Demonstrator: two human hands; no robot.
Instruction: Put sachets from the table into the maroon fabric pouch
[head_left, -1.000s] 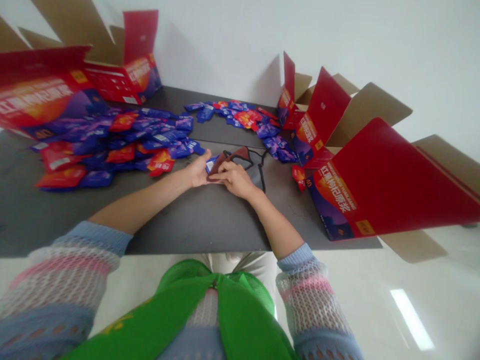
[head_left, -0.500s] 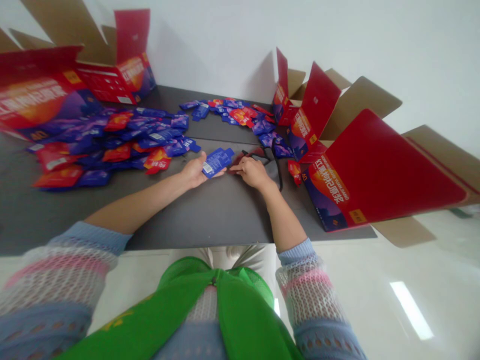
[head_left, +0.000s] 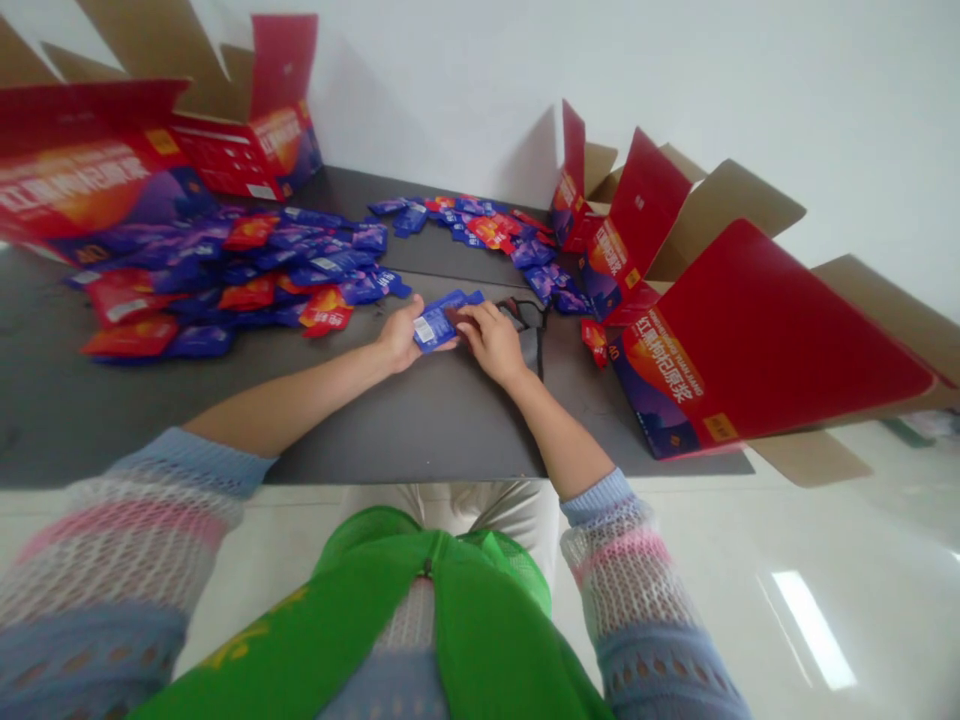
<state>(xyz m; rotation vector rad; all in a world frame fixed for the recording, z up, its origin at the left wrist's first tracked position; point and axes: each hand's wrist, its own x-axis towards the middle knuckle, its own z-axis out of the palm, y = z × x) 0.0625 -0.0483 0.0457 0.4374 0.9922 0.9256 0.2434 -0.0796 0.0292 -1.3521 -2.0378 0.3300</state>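
Observation:
My left hand (head_left: 400, 335) is closed round a blue sachet (head_left: 433, 327), which lies along the fingers with its white barcode label up. My right hand (head_left: 495, 343) is over the spouted end of the sachet, fingers bent and touching it. A small dark reddish-brown piece (head_left: 453, 314) shows under the right fingertips; what it is I cannot make out. Just behind the right hand, a dark grey thing with black rims or straps (head_left: 529, 340) lies on the table, partly hidden by the wrist.
A large heap of blue and red sachets (head_left: 262, 262) spreads over the grey table (head_left: 360, 420) on the left. A smaller curved pile (head_left: 491, 230) lies at the back. Open red cartons stand left (head_left: 97, 195) and right (head_left: 667, 380). One red sachet (head_left: 595, 342) lies beside the right cartons.
My right hand has moved left from the dark grey thing onto the sachet in my left hand, bringing the reddish-brown piece with it. The left hand still holds the sachet.

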